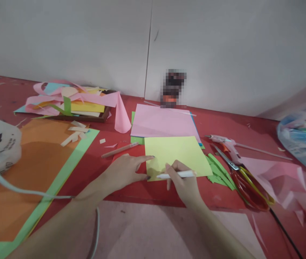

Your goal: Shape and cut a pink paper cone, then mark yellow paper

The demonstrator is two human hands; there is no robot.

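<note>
A yellow-green sheet of paper (176, 154) lies on the red surface, overlapping a pink sheet (163, 122) behind it. My left hand (127, 169) rests at its left edge, index finger and thumb stretched apart on the paper. In my right hand (182, 180) is a white pen (182, 174), held low over the near edge, its tip pointing left toward my left thumb. Whether the tip touches the paper I cannot tell. Just beyond my left hand lies a brownish pencil-like stick (119, 150).
Scissors (246, 180), a pink glue gun (227, 144) and green paper strips (220, 172) lie to the right. Orange sheets (34, 158) and a white bag (0, 147) are at left, with a brown tray (99, 118) of scraps behind. A pale cable (34, 191) crosses the left side.
</note>
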